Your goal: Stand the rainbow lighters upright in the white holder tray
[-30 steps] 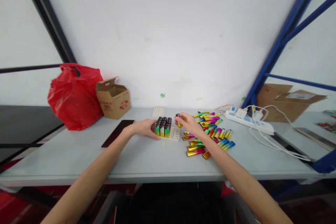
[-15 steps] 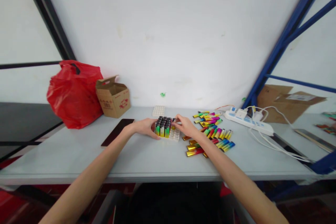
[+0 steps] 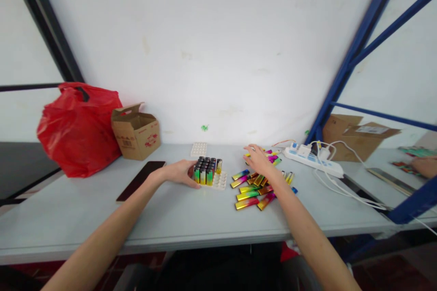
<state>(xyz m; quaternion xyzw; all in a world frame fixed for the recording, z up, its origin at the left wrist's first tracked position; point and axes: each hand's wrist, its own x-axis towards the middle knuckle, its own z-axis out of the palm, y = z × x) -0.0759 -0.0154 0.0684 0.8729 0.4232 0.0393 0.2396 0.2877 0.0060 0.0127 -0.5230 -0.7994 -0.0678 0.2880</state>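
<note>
A white holed tray (image 3: 221, 182) stands on the table with a block of upright cigarette lighters (image 3: 203, 175) filling its left part, black tops up. A single gold lighter (image 3: 219, 166) stands at the block's right side. My left hand (image 3: 182, 173) is wrapped round the tray's left end and the lighters there, thumb in front, fingers partly hidden behind. Over the far part of a loose pile of shiny, multicoloured lighters (image 3: 247, 195) is my right hand (image 3: 258, 160), fingers apart, the fingertips close to lighters lying there.
A second white tray (image 3: 199, 149) lies by the wall. To the left are a dark phone-like slab (image 3: 141, 180), an open carton (image 3: 139, 138) and a red plastic bag (image 3: 82, 132). A power strip (image 3: 314, 162) with cables lies right; beyond the blue post shows another person's hand (image 3: 425, 164).
My right hand has left the tray and moved right to the pile. The gold lighter now shows standing in the tray. My left hand keeps its hold, and the view has shifted slightly.
</note>
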